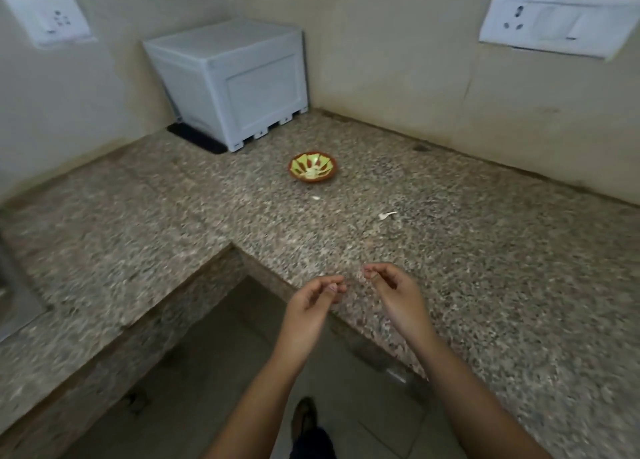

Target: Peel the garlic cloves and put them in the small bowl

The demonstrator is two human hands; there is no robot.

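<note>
A small brown bowl [311, 179] with a green and red pattern inside stands on the speckled granite counter [485, 268], far ahead of my hands. Pale peeled garlic [311, 172] lies in its bottom. Two white scraps of garlic skin lie on the counter: one [316, 198] just in front of the bowl, one [387, 215] further right. My left hand [317, 299] and my right hand [391, 289] hover side by side above the counter's inner corner edge. On each, the fingers are curled with thumb against fingertips, and I see nothing between them.
A white plastic box [239, 81] sits on a black mat [197, 138] in the back corner. Wall sockets [554, 19] [48, 12] are mounted right and left. A steel sink edge [14, 292] shows at far left. The L-shaped counter wraps around the floor where I stand.
</note>
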